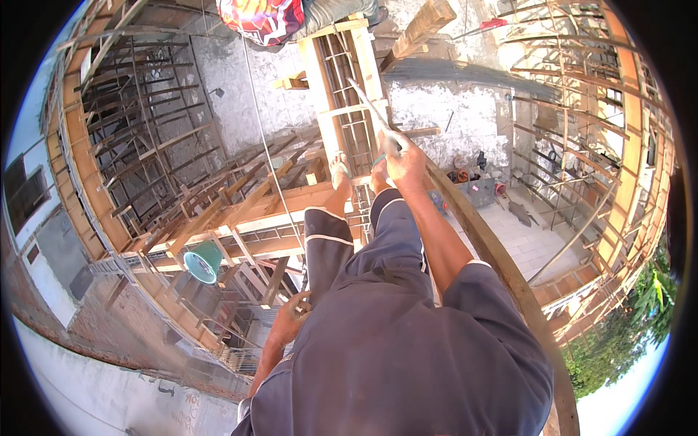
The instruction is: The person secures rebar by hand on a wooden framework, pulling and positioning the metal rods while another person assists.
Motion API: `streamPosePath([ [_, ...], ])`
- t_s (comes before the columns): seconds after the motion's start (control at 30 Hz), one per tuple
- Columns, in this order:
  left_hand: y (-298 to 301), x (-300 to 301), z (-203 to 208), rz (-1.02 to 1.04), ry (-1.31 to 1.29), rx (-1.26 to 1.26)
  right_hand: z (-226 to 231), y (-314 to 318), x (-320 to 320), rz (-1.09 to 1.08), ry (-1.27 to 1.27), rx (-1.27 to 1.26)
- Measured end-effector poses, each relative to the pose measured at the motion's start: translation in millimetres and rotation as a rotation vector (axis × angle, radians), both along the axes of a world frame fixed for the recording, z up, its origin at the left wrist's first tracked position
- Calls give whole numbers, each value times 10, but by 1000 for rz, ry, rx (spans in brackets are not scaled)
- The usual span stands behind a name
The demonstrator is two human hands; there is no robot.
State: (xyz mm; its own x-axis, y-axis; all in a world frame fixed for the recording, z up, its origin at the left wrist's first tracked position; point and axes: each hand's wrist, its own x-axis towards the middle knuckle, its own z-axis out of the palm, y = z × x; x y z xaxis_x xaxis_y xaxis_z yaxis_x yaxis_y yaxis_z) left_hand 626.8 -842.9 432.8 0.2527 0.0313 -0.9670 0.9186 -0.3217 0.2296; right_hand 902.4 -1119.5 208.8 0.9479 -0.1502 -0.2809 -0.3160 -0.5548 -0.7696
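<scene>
My right hand (406, 161) is closed round one end of a long pale bar (369, 105). The bar slants forward and left over a wooden formwork channel (320, 62), where steel rebar (354, 131) with cross ties runs between the boards. Whether the bar is metal or wood I cannot make out. My left hand (291, 318) hangs low beside my left thigh, its fingers loosely bent and apart, with nothing visible in them. Beneath me, my sandalled feet stand at the near part of the channel.
Another person in a red patterned top (263, 20) sits at the channel's far end. A green bucket (203, 261) hangs on the left among boards. A long timber beam (502, 269) passes my right side, above a tiled floor (502, 240) far below. A thin cord (263, 138) hangs left.
</scene>
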Motion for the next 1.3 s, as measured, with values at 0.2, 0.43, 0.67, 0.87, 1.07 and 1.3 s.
streamPosePath([
  [0.2,-282,213,-415,110,-145,56,-671,61,127,-32,-92,28],
  [0.43,-306,1099,-2026,-3,-511,153,-1101,12,-200,-258,196,264],
  [0.67,-712,2350,-3979,-102,-699,-48,-1270,-35,-519,-581,557,684],
  [0.87,-1019,2871,-5224,-87,-649,14,-1468,123,-97,-601,729,901],
  [1.07,-1169,3082,-5715,31,-554,-40,-1937,78,103,-562,982,1064],
  [1.3,-1143,3385,-6154,513,-293,-346,-2153,257,95,-341,968,1001],
])
